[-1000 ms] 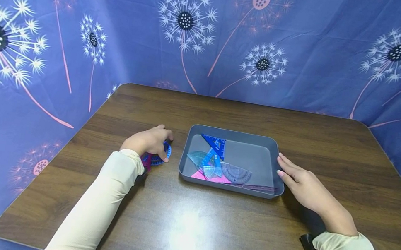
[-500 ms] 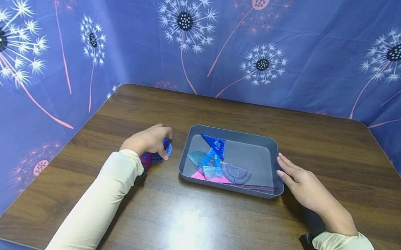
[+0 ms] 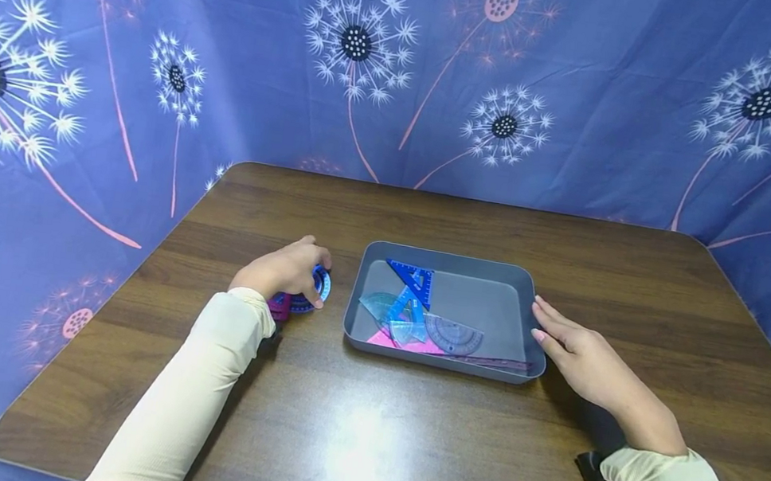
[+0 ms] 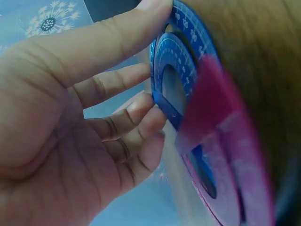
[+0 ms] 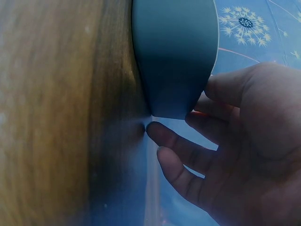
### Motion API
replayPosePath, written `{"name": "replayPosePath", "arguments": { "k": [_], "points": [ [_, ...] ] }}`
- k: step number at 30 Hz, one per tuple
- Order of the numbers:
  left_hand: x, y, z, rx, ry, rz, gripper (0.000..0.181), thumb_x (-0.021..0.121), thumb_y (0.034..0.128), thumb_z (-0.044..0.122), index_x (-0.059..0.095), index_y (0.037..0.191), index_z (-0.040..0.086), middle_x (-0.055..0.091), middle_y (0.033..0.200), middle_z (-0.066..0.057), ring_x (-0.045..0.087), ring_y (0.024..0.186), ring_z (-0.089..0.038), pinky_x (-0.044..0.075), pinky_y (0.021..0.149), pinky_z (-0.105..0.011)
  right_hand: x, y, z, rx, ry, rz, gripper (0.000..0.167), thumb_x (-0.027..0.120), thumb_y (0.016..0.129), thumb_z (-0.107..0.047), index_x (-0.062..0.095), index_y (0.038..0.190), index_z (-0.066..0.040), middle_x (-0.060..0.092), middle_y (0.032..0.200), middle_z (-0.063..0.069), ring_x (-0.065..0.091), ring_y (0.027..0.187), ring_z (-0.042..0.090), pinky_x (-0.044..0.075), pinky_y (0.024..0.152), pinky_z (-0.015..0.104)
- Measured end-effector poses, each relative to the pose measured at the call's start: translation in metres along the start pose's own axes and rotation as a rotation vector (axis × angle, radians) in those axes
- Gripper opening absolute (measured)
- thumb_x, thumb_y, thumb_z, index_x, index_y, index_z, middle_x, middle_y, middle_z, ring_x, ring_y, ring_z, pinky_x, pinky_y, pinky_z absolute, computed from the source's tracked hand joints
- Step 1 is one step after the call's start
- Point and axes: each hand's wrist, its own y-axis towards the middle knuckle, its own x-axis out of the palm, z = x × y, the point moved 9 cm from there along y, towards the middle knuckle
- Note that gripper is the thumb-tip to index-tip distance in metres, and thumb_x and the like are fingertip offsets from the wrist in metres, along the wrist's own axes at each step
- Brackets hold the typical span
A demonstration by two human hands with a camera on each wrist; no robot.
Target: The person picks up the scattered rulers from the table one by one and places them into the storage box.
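At the left of the tray, my left hand (image 3: pixel 281 269) is over a small pile of geometry pieces. Its thumb and fingertips pinch the edge of a blue protractor (image 4: pixel 186 28). A pink-magenta protractor (image 4: pixel 225 155) overlaps the blue one on the side toward the wrist. The palm hides part of the pile in the head view. My right hand (image 3: pixel 577 356) touches the right end of a grey tray (image 3: pixel 532 363), fingers extended. Inside the tray lie blue set squares (image 3: pixel 423 284), a clear protractor (image 3: pixel 453 335), a teal clear piece (image 3: pixel 376 302) and pink pieces (image 3: pixel 419 346).
A brown wooden table (image 3: pixel 348 428) carries everything, with a bright light reflection near its front. Behind it and to the left hangs a blue cloth (image 3: pixel 238 30) with dandelion prints. The inside right half of the tray shows bare grey floor.
My left fingers have drawn in slightly around the protractor, and the pink piece has turned a little beneath the wrist. The right hand and tray have stayed put.
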Motion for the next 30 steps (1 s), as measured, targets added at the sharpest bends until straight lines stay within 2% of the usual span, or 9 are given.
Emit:
{"name": "replayPosePath", "arguments": {
  "k": [9, 18, 23, 28, 30],
  "points": [
    [-0.014, -0.002, 0.006, 0.087, 0.055, 0.088, 0.046, 0.091, 0.0699, 0.019, 0.071, 0.109, 0.003, 0.056, 0.115, -0.017, 0.055, 0.108, -0.031, 0.048, 0.097, -0.043, 0.0, 0.0, 0.001, -0.002, 0.002, 0.005, 0.054, 0.048, 0.106, -0.031, 0.038, 0.15, -0.002, 0.029, 0.159, 0.015, 0.031, 0.142, 0.042, 0.03, 0.108, 0.062],
    [-0.024, -0.003, 0.001, 0.115, 0.012, 0.098, 0.02, 0.084, 0.0799, 0.013, 0.073, 0.095, 0.007, 0.069, 0.097, -0.007, 0.06, 0.094, -0.025, 0.05, 0.09, -0.042, 0.001, 0.0, 0.0, -0.008, -0.001, 0.009, 0.053, 0.047, 0.106, -0.03, 0.038, 0.15, -0.001, 0.029, 0.159, 0.016, 0.032, 0.142, 0.042, 0.03, 0.108, 0.062],
    [-0.034, -0.009, 0.005, 0.161, 0.004, 0.135, 0.008, 0.08, 0.083, 0.01, 0.074, 0.087, 0.007, 0.071, 0.086, -0.002, 0.061, 0.084, -0.02, 0.052, 0.082, -0.038, 0.0, 0.0, -0.001, -0.007, 0.001, 0.01, 0.053, 0.047, 0.106, -0.03, 0.039, 0.15, -0.001, 0.03, 0.159, 0.016, 0.033, 0.141, 0.042, 0.03, 0.107, 0.062],
    [-0.046, -0.02, 0.016, 0.206, -0.021, 0.152, 0.0, 0.076, 0.0861, 0.006, 0.076, 0.086, 0.006, 0.071, 0.083, 0.0, 0.063, 0.082, -0.019, 0.053, 0.081, -0.037, 0.0, 0.0, -0.001, -0.007, -0.002, 0.01, 0.053, 0.047, 0.106, -0.031, 0.039, 0.15, 0.0, 0.03, 0.158, 0.017, 0.033, 0.141, 0.042, 0.03, 0.107, 0.062],
    [-0.051, -0.025, 0.02, 0.215, -0.028, 0.167, 0.007, 0.071, 0.0869, 0.002, 0.076, 0.086, 0.006, 0.071, 0.084, 0.0, 0.063, 0.084, -0.019, 0.053, 0.082, -0.038, 0.0, 0.0, -0.001, -0.004, -0.004, 0.009, 0.054, 0.047, 0.106, -0.031, 0.039, 0.15, -0.001, 0.03, 0.159, 0.017, 0.033, 0.141, 0.042, 0.03, 0.108, 0.062]
  ]
}}
